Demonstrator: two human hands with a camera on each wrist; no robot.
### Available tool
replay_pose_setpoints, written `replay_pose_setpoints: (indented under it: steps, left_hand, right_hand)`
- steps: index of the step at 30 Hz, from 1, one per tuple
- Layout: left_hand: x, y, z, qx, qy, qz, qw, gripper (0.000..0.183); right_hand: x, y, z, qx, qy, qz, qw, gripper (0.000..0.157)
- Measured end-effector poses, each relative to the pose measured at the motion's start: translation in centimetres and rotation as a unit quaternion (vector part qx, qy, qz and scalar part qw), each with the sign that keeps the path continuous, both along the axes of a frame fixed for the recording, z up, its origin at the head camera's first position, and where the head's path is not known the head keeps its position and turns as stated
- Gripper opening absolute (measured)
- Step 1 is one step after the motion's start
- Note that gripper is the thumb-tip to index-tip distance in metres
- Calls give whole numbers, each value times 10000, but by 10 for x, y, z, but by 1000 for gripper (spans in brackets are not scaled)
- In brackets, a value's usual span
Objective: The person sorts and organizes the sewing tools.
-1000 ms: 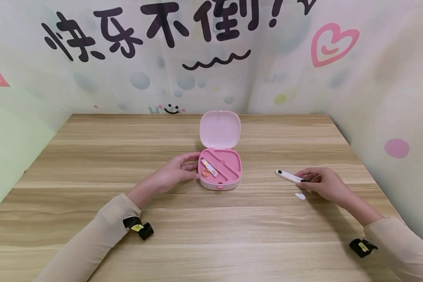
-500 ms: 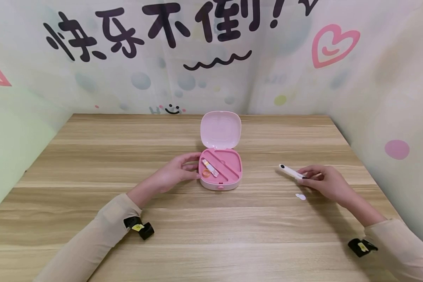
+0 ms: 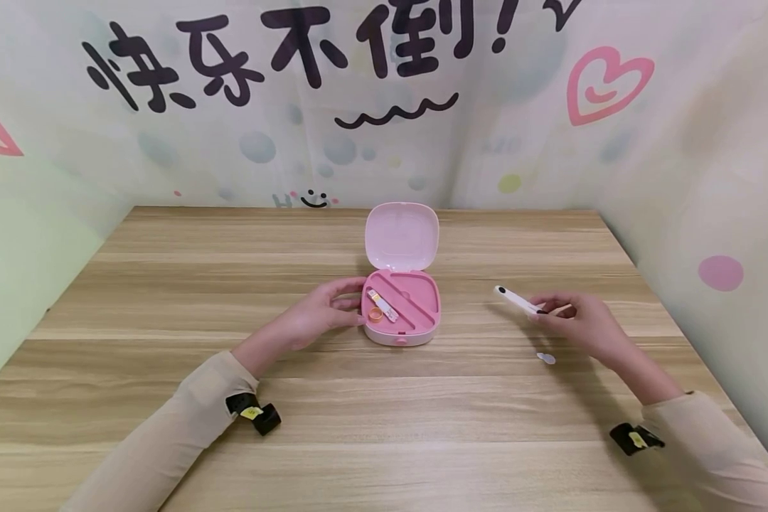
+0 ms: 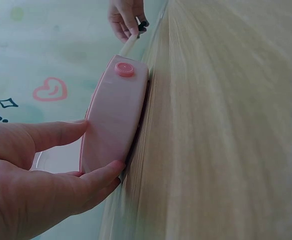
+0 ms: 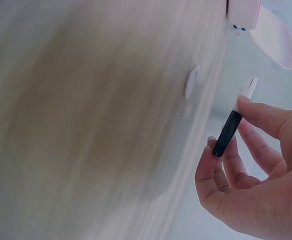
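My left hand holds the left side of an open pink box, thumb at its front edge. In the left wrist view, fingertips touch the box's pale pink front, which bears a round pink button. Inside lie an orange ring and a small white strip with a yellow band. My right hand pinches a slim white stick with a black dot near its far end. Its other end is black in the right wrist view. The stick is above the table, right of the box.
A small flat white piece lies on the wooden table below my right hand. The box's lid stands upright at the back. A printed cloth hangs behind the table, and walls flank both sides.
My right hand has lifted the white stick off the table and carried it slightly left and away from me. The left hand stays at the box.
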State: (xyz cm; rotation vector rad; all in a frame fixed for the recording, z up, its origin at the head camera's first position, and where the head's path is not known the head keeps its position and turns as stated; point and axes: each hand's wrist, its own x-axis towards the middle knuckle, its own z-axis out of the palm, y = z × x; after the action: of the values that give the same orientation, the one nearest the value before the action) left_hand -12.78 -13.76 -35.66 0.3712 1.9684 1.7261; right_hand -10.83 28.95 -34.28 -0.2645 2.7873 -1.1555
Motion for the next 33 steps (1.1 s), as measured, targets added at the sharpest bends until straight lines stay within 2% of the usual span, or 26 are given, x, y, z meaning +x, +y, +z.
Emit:
replay_pose_setpoints:
  steps: [10,24,33]
  left_hand:
    - [2,-1,2,-80,84,-15,9999,72]
    - [2,1,2,-96,25,56,9999,72]
    - [1,-1,1,-31,38,-14,10000,72]
  right_hand:
    - [-6,-20,8,144,180,-7,9997,29]
    - [-7,-55,19,-145,241,13,9996,30]
    - [-6,-78,23,-217,218,-10,9995,29]
